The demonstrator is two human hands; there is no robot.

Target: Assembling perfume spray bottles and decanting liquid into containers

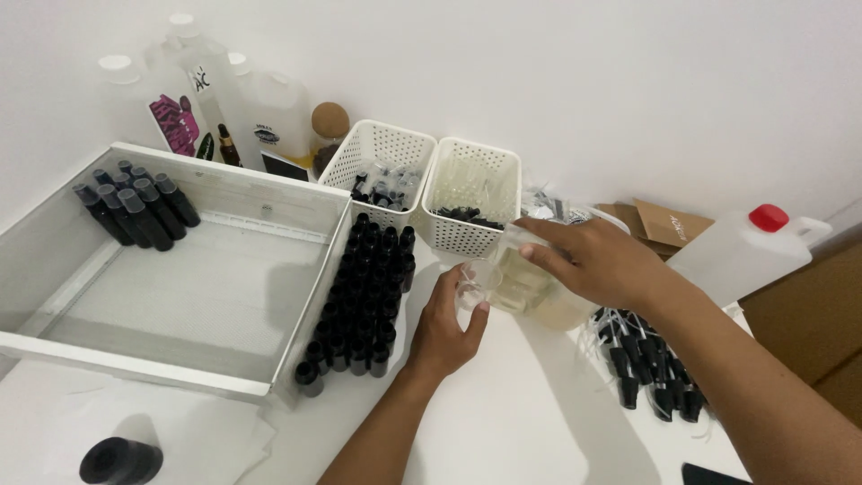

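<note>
From the head view, the person's left hand is wrapped around a small clear bottle, fingers curled about it near the middle of the white bench. The right hand grips a bigger clear jug with pale yellowish liquid in it, tipped over so its mouth sits right at the little bottle. Just left of the hands there's a tight block of black capped bottles standing along the wall of a big shallow white tray, and a few more dark bottles lean in the tray's far left corner. Two white perforated baskets sit at the bench's back edge, with white jugs further left. A heap of black spray caps with thin tubes lies by the right edge, under the right forearm.
</note>
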